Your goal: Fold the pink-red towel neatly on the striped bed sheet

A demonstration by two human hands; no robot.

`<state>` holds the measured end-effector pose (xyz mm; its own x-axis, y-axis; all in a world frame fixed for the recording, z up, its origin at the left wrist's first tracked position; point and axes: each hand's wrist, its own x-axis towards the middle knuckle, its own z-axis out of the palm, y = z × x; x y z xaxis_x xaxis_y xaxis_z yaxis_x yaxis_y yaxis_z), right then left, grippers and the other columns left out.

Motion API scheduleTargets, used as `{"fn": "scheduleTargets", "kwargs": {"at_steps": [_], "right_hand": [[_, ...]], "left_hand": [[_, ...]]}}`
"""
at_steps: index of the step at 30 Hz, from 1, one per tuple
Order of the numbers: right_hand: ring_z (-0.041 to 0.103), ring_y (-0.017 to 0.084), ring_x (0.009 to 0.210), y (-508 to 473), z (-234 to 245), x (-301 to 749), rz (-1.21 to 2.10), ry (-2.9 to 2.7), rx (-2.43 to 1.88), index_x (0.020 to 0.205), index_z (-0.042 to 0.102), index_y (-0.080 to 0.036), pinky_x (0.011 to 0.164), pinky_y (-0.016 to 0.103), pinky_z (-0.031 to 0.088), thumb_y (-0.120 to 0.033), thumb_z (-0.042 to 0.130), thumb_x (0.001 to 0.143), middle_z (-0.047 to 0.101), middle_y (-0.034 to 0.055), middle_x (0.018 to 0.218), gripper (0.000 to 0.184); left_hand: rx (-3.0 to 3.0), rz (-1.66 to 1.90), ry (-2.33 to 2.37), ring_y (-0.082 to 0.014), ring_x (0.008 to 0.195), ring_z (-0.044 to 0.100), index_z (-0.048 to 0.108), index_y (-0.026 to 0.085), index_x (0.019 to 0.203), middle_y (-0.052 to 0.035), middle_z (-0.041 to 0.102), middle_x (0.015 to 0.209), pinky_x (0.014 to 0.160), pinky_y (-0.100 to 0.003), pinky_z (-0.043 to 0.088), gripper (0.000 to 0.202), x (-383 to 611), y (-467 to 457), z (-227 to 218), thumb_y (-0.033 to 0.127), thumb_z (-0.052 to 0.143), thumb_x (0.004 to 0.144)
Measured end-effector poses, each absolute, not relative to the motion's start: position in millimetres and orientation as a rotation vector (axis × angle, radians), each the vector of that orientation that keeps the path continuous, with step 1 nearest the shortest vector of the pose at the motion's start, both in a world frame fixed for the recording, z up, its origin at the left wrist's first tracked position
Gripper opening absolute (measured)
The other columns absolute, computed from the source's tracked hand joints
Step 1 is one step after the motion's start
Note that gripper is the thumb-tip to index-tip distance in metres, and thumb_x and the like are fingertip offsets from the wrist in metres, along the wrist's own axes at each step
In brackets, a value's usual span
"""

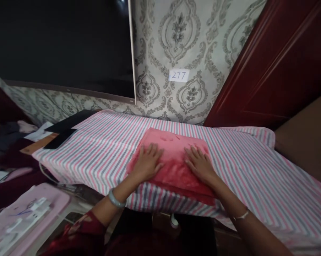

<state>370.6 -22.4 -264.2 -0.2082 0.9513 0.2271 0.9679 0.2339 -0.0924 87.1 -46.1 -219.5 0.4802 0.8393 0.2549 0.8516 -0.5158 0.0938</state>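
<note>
A folded red cloth (173, 147) lies on a board covered with a pink, grey and white striped sheet (107, 142). My left hand (147, 161) presses flat on the cloth's left part, fingers spread and pointing away from me. My right hand (200, 163) lies flat on its right part, fingers apart. Neither hand grips anything. A pale bangle circles my left wrist, and a thin bracelet my right.
A patterned wall with a paper label "277" (179, 75) stands behind the board. A dark screen (61, 46) hangs upper left, a dark red door (277, 60) is at right. Black flat items (67, 129) lie at the board's left end. A pink stool (30, 213) with items stands lower left.
</note>
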Motion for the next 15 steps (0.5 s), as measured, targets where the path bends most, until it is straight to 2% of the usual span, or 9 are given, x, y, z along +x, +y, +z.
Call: {"fn": "scheduleTargets", "kwargs": {"at_steps": [3, 8, 12, 15], "right_hand": [[0.027, 0.038, 0.148, -34, -278, 366, -0.178, -2.257, -1.846, 0.155, 0.037, -0.031, 0.113, 0.064, 0.028, -0.054, 0.034, 0.101, 0.031, 0.0087, 0.163, 0.058], [0.029, 0.037, 0.148, -33, -274, 368, -0.141, -2.219, -1.796, 0.152, 0.043, -0.029, 0.112, 0.064, 0.029, -0.05, 0.034, 0.101, 0.035, 0.0091, 0.161, 0.055], [0.033, 0.035, 0.146, -51, -268, 391, -0.042, -2.064, -1.807, 0.148, 0.048, -0.019, 0.113, 0.06, 0.031, -0.05, 0.035, 0.099, 0.042, 0.0136, 0.156, 0.059], [0.049, 0.035, 0.133, -81, -272, 409, -0.027, -1.799, -1.867, 0.147, 0.047, -0.01, 0.109, 0.053, 0.039, -0.051, 0.031, 0.098, 0.054, 0.0207, 0.143, 0.066]], "left_hand": [[-2.552, -0.345, -1.684, -0.0436, 0.15, 0.021, 0.042, 0.017, 0.153, -0.0214, 0.03, 0.161, 0.114, -0.071, 0.018, 0.067, 78, -41, -237, 0.052, 0.051, 0.096], [-2.593, -0.37, -1.653, -0.0415, 0.151, 0.02, 0.042, 0.02, 0.153, -0.0187, 0.029, 0.162, 0.115, -0.068, 0.017, 0.064, 76, -40, -242, 0.052, 0.048, 0.098], [-2.635, -0.523, -1.701, -0.0371, 0.149, 0.028, 0.048, 0.018, 0.147, -0.0179, 0.029, 0.162, 0.115, -0.059, 0.027, 0.055, 54, -34, -235, 0.043, 0.047, 0.098], [-2.575, -0.778, -1.911, -0.0339, 0.141, 0.042, 0.049, 0.015, 0.146, -0.0186, 0.042, 0.155, 0.113, -0.049, 0.035, 0.058, 27, -31, -238, 0.042, 0.049, 0.095]]}}
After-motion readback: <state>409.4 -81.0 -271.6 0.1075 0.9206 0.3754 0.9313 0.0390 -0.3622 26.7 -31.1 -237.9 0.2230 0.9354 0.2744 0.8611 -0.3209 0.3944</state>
